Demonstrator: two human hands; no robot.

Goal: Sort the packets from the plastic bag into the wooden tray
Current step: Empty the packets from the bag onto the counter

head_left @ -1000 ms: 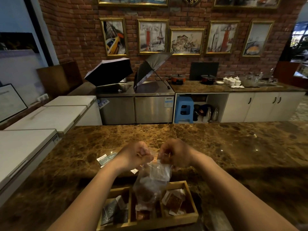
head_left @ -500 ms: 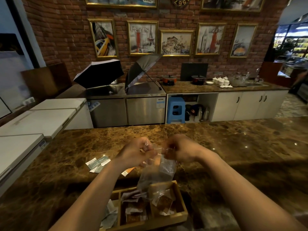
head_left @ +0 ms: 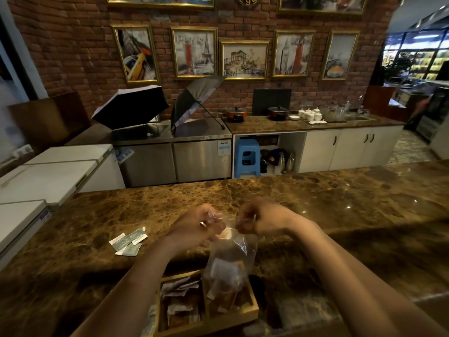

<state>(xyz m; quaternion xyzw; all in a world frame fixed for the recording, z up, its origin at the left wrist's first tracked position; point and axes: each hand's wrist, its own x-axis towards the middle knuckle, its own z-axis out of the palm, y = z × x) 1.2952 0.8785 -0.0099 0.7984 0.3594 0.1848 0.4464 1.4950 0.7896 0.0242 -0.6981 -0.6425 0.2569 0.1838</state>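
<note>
Grip: left hand (head_left: pixel 198 226) and right hand (head_left: pixel 257 218) both pinch the bag (head_left: pixel 230 261) mouth closed.
Risk: below the grip, packets may spill past the tray (head_left: pixel 254 310) if the mouth tears open.

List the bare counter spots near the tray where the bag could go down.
Free: the marble counter right of the right hand, out to its far edge, and the strip beyond both hands. Left of the left hand, clear except the loose packets. Crowded: the wooden tray, full of packets, with the plastic bag hanging over it.
</note>
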